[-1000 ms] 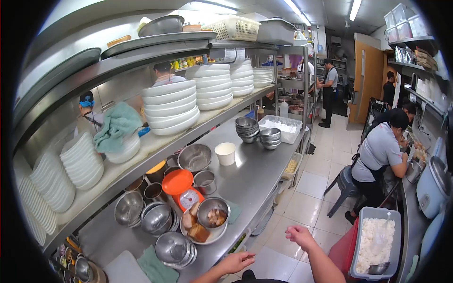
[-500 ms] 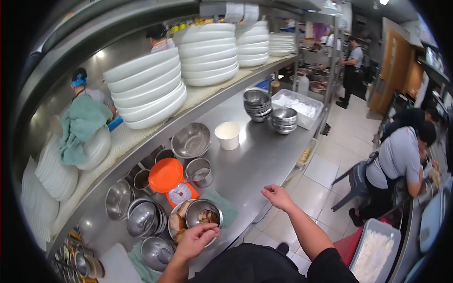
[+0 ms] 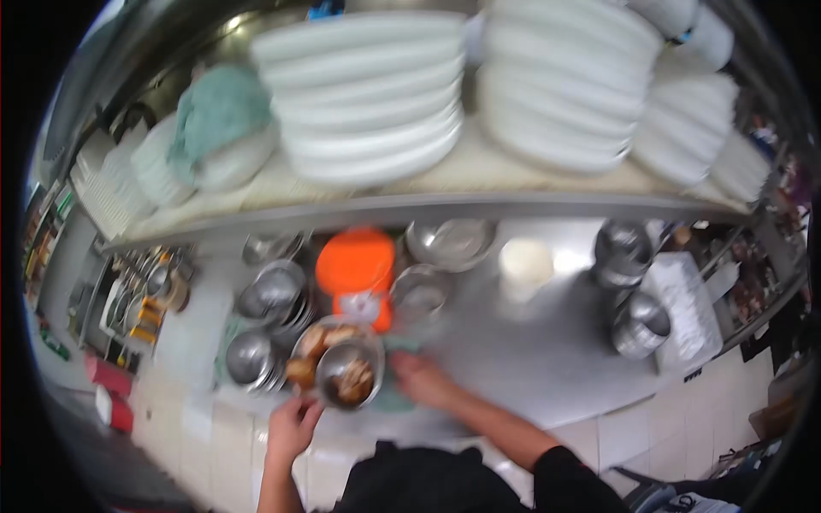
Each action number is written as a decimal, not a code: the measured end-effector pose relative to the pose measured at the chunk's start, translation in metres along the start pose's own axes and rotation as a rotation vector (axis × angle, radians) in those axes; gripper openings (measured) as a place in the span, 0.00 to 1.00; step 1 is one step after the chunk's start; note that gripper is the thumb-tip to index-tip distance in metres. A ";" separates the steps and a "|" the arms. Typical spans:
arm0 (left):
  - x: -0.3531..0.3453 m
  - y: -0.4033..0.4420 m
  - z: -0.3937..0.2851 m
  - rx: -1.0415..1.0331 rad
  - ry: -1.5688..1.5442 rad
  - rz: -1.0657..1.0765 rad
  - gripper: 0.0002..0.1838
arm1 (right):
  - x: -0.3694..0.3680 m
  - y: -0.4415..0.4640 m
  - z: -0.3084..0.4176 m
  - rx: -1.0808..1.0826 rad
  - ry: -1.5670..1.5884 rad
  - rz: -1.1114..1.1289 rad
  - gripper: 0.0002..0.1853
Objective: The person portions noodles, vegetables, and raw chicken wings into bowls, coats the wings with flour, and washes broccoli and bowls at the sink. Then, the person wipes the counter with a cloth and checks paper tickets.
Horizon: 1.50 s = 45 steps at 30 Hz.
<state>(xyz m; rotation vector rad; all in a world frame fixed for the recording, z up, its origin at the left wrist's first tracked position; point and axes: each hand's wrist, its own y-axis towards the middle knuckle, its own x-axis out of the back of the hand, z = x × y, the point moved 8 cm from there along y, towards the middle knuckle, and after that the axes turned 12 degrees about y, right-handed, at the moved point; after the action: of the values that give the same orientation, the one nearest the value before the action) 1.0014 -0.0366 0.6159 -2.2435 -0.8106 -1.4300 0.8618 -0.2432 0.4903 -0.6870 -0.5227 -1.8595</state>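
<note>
A metal bowl [image 3: 349,374] with pieces of cooked meat stands on a plate [image 3: 376,344] that also bears larger browned chunks [image 3: 301,371]. By the bowl's lower left edge is my left hand [image 3: 293,425], empty, thumb and forefinger a little apart; contact with the rim is unclear. On the bowl's other side, my right hand [image 3: 419,379] is over a green cloth [image 3: 395,395], its fingers smeared by motion. Behind the plate stands an orange scale [image 3: 357,267] with a round dial.
Stacked metal bowls [image 3: 255,359] stand left of the plate. A metal container [image 3: 421,295], a white tub [image 3: 525,268], more bowls [image 3: 640,325] and a tray of white stuff [image 3: 684,312] are to the right. Overhead, a shelf [image 3: 479,184] holds stacked white dishes [image 3: 368,103].
The view has swung down and round toward the counter. My right hand has come in from the right to the cloth. My left hand has moved from in front of the bowl to its lower left.
</note>
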 end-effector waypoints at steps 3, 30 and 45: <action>-0.046 -0.015 0.025 0.104 -0.372 0.015 0.16 | -0.015 0.002 0.002 0.067 -0.155 -0.120 0.36; -0.095 -0.015 0.069 0.040 -0.310 -0.127 0.26 | 0.115 -0.228 -0.110 -0.567 -0.390 -0.475 0.45; -0.089 -0.092 -0.009 -0.226 0.054 0.210 0.22 | 0.099 -0.269 -0.114 -0.920 -0.380 -0.619 0.46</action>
<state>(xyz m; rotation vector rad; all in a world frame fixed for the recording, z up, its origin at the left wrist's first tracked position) 0.9072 0.0048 0.5384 -2.3592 -0.3988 -1.5367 0.5577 -0.2850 0.4613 -1.6498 -0.0665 -2.5722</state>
